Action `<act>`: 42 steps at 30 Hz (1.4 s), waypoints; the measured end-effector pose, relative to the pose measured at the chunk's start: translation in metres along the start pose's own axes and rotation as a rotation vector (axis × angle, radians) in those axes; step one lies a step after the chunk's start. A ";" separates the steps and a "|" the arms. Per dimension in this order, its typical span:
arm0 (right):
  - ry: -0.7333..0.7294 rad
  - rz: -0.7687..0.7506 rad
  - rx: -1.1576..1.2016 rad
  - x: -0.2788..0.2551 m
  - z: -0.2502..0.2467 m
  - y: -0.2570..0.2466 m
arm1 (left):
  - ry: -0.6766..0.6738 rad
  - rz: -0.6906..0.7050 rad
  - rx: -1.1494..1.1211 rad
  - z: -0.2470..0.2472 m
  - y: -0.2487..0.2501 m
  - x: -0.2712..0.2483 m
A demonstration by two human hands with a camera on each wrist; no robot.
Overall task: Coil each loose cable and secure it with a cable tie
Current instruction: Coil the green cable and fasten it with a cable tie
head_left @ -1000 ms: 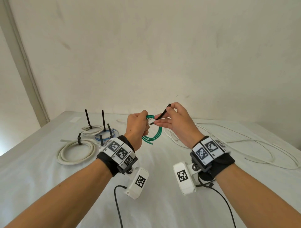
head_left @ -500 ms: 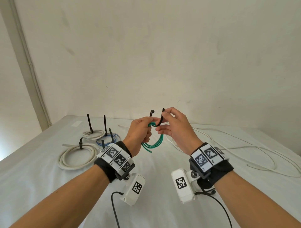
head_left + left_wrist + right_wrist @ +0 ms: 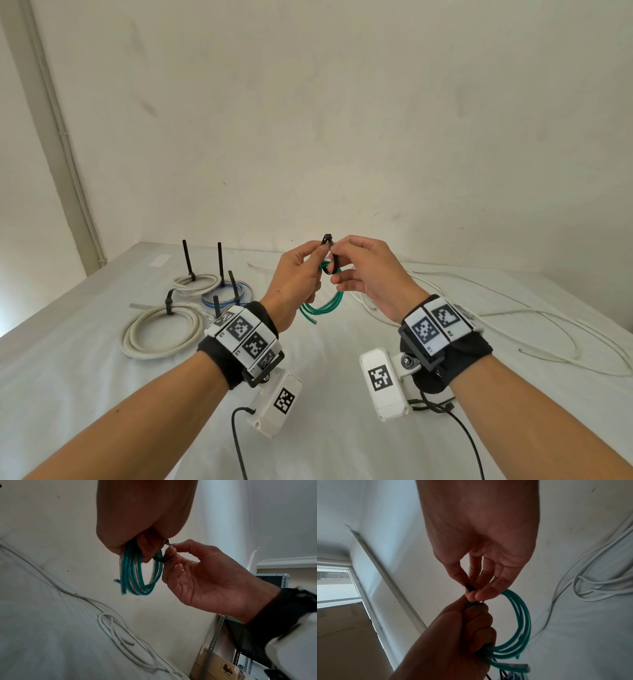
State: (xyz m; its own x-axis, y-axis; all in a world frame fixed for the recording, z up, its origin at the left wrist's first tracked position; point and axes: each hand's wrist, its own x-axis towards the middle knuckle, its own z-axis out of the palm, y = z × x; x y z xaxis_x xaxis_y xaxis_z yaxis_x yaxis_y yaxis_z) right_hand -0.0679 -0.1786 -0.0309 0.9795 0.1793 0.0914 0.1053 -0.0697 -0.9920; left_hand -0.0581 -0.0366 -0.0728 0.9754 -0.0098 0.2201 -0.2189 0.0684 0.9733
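Above the white table, my left hand (image 3: 301, 270) grips a small green cable coil (image 3: 323, 303), which hangs below its fist. The same green cable coil (image 3: 137, 573) shows teal in the left wrist view, and the coil (image 3: 518, 626) curves below both hands in the right wrist view. A black cable tie (image 3: 330, 255) loops round the coil's top. My right hand (image 3: 363, 270) pinches the tie (image 3: 163, 559) between thumb and fingers, and its head (image 3: 469, 586) shows at the fingertips. The two hands meet at the loop.
Three tied coils lie at the left: a thick white one (image 3: 161, 330), a thin white one (image 3: 197, 282) and a blue one (image 3: 227, 296), their black tie tails upright. A loose white cable (image 3: 513, 315) sprawls across the right side of the table. A wall stands behind.
The black tie, held nearly straight a second ago, is now bent into a loop round the green coil. Both hands have risen slightly and closed together at the tie's head.
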 end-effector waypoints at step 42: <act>0.019 0.037 0.294 0.005 0.006 -0.004 | 0.005 0.204 0.378 -0.018 0.010 0.015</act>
State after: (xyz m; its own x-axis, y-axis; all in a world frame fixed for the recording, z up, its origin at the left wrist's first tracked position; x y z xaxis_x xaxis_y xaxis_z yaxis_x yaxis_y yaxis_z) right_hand -0.0641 -0.1719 -0.0270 0.9852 0.1630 0.0534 0.0179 0.2119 -0.9771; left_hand -0.0455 -0.0185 -0.0613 0.9111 -0.0287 0.4112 -0.4001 -0.3022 0.8652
